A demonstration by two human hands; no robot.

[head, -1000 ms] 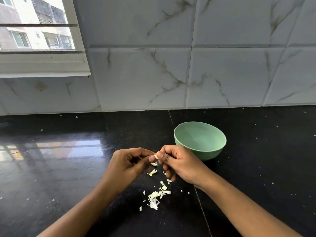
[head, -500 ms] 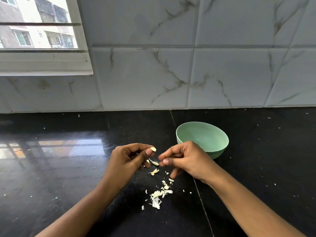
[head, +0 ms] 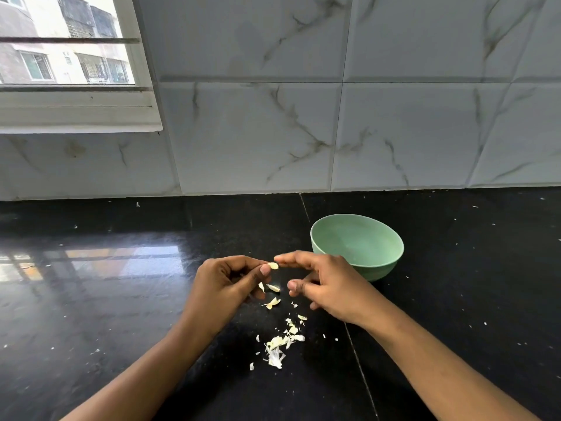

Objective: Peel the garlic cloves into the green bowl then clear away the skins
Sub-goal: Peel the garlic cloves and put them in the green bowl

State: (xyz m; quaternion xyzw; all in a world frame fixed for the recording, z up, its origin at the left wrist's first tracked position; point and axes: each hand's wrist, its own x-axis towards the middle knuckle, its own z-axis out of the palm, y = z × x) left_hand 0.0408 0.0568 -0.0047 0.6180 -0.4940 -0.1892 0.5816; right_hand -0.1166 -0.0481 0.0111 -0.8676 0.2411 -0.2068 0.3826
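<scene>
My left hand (head: 226, 284) pinches a small pale garlic clove (head: 273, 265) between thumb and forefinger, above the black counter. My right hand (head: 326, 285) hovers just right of it, forefinger stretched out towards the clove and the thumb apart from it, holding nothing. The green bowl (head: 358, 246) stands upright behind my right hand, and its visible inside looks bare. Loose garlic skins (head: 280, 341) lie scattered on the counter below and between my hands, with a few bigger flakes (head: 272, 302) right under the clove.
The shiny black counter (head: 91, 299) runs to a marble-tiled wall (head: 334, 132) behind. A white window frame (head: 79, 107) sits at the upper left. Tiny skin specks dot the counter on the right (head: 485, 323). A seam (head: 358, 360) crosses the counter under my right forearm.
My right hand has let go of the clove and its fingers have spread apart. The left hand still pinches the clove. More flakes lie under the hands.
</scene>
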